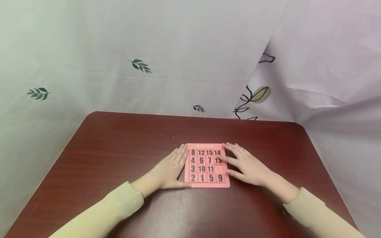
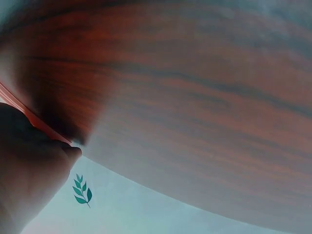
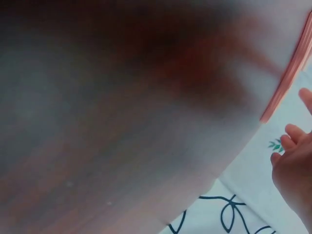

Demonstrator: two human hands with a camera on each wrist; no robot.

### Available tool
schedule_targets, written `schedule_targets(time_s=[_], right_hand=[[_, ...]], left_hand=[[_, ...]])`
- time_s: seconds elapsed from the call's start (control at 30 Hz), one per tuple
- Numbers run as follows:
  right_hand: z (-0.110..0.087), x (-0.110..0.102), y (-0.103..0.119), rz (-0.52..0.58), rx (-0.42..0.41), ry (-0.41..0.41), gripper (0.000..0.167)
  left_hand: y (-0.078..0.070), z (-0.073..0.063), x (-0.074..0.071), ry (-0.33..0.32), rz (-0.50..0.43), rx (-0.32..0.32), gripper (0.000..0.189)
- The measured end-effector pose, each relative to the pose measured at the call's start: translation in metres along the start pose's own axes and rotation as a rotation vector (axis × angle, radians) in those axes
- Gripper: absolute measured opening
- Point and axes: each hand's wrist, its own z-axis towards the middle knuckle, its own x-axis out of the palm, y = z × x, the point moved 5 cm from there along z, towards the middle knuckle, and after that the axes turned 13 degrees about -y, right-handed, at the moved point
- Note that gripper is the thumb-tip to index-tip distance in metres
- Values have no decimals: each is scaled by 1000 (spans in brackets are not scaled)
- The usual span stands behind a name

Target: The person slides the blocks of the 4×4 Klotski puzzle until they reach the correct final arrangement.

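Observation:
A pink sliding number puzzle (image 1: 227,183) lies flat on the table, its numbered tiles in four rows. One vacant slot shows at the right end of the third row, below the 13 tile (image 1: 218,161). Along the puzzle's left edge rests my left hand (image 1: 166,170), fingers straight and thumb at the lower left corner. My right hand (image 1: 248,165) is at the right edge with its fingers spread. Its index finger reaches over the frame to the 13 tile. Both wrist views show only the puzzle's thin edge (image 2: 41,124) and part of each hand.
The dark red wooden table (image 1: 134,132) has rounded far corners. Behind it hangs a pale curtain (image 1: 178,49) with leaf prints, meeting a second cloth (image 1: 321,66) on the right.

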Motion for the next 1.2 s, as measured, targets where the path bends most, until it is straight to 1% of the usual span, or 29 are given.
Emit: schedule_targets(time_s=[0.07, 0.13, 0.2, 0.33, 0.43, 0.53, 0.67, 0.8, 0.9, 1.07, 1.2], right_hand=[[1, 2, -3, -4, 25, 21, 57], [-1, 2, -2, -4, 23, 24, 56], [-4, 1, 1, -7, -5, 10, 55], [-13, -1, 10, -14, -92, -44, 53], [-18, -2, 14, -23, -117, -55, 52], [-17, -3, 11, -20, -76, -28, 54], [-5, -1, -1, -5, -5, 5, 59], [10, 3, -11, 0, 34, 21, 64], [15, 7, -15, 1, 54, 50, 66], [10, 9, -12, 17, 82, 96, 61], [1, 8, -4, 44, 85, 101, 57]], left_hand=[[0, -1, 0, -4, 7, 2, 125], [0, -1, 0, -6, 15, 5, 125], [0, -2, -1, -5, 19, 3, 125], [-1, -3, -1, -3, 19, -6, 125], [-1, -3, -1, -8, 24, -6, 125], [0, -3, 0, -16, 19, -1, 125], [1, -1, 1, -20, 6, 3, 126], [2, 0, 1, -22, 2, 3, 126], [2, 1, 2, -28, -1, 6, 126], [1, 0, 1, -30, 11, 10, 126], [1, -1, 0, -32, 27, 6, 127]])
